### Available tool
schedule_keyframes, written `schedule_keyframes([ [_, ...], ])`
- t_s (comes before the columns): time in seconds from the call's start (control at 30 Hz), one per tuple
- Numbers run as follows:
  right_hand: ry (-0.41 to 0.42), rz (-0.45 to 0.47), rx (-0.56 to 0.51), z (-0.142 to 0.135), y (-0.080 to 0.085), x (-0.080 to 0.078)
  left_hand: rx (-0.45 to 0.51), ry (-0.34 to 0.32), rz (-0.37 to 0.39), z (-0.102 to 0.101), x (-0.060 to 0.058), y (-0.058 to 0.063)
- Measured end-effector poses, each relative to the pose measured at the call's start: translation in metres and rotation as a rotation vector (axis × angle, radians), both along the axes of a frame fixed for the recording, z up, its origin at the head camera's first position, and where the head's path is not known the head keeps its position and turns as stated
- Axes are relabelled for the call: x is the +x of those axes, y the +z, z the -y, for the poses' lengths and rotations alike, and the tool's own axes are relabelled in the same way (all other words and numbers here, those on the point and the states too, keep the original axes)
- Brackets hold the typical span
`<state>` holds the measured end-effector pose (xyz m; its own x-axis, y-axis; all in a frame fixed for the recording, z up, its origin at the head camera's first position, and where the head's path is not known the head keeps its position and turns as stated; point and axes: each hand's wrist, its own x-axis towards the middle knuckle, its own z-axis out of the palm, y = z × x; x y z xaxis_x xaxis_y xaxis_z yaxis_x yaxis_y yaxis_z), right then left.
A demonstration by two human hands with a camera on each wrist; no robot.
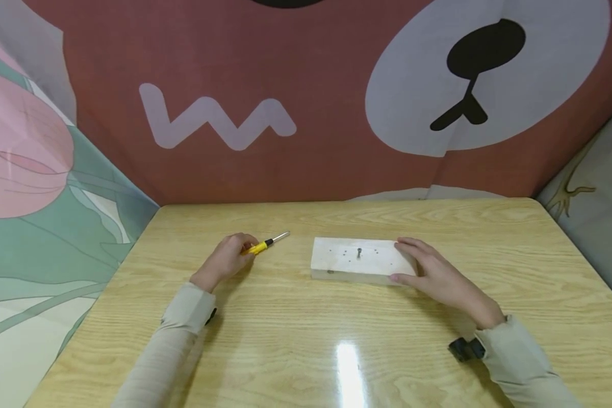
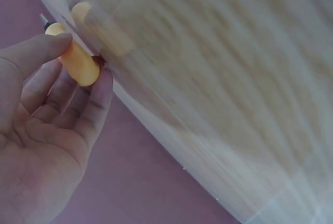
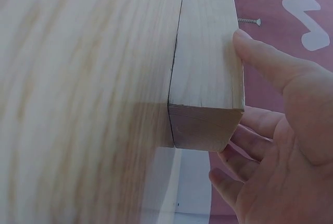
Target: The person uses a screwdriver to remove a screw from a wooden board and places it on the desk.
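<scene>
On the left of the table, my left hand (image 1: 229,256) pinches a screwdriver (image 1: 262,246) by its yellow handle, the metal shaft pointing away to the right. In the left wrist view the thumb lies on the handle (image 2: 78,63), with the fingers on its other side. A pale wooden block (image 1: 354,258) lies flat near the middle. One screw (image 1: 359,253) stands up from its top, among several small holes. At the block's right end, my right hand (image 1: 441,280) holds it, thumb on the near side and fingers toward the far side. The right wrist view also shows the screw (image 3: 250,22).
The wood-grain table (image 1: 285,334) reaches back to a wall cloth (image 1: 285,175) with a printed cartoon face. Floral cloth (image 1: 25,170) hangs at the left. A black wrist camera (image 1: 466,349) sits by the right sleeve.
</scene>
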<state>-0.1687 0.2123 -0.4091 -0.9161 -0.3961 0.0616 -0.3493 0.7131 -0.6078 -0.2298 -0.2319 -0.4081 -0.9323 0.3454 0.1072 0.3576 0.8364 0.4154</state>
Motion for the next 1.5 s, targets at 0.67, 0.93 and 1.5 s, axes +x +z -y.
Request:
schedule_keyframes([
  [0.67, -0.008, 0.006, -0.009, -0.001, -0.002, 0.0, 0.196, -0.001, 0.014, -0.008, 0.002, 0.005],
  [0.93, -0.002, 0.004, -0.016, -0.001, -0.002, 0.0, 0.226, 0.017, 0.004, -0.011, 0.002, 0.007],
  [1.5, -0.005, 0.006, -0.013, 0.0, -0.001, 0.0, 0.339, 0.017, -0.145, -0.022, 0.005, 0.012],
])
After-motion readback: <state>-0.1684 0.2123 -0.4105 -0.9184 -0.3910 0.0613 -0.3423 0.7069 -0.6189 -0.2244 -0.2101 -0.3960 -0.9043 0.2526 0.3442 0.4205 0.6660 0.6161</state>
